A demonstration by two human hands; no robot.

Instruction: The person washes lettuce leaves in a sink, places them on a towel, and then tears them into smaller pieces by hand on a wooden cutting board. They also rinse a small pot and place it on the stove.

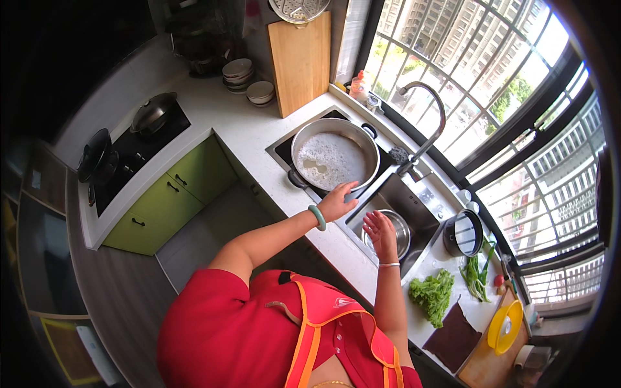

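My left hand [338,202], with a green bangle at its wrist, is just by the near rim of a wide metal pot [335,154]; whether it touches the rim I cannot tell. The pot holds cloudy, foamy liquid and sits over the left sink basin. My right hand [381,234] is over the right sink basin [421,220], fingers apart and holding nothing. Below it, inside that basin, lies a round metal bowl [402,235], partly hidden by the hand. The curved metal faucet [439,114] rises behind the sink.
Lettuce [433,296], green onions [475,279], a dark pot [463,233], a brown cloth [454,334] and a yellow basket [514,322] lie to the right. A wooden cutting board [302,63] and stacked bowls [237,72] stand behind; a gas stove [140,150] is at left.
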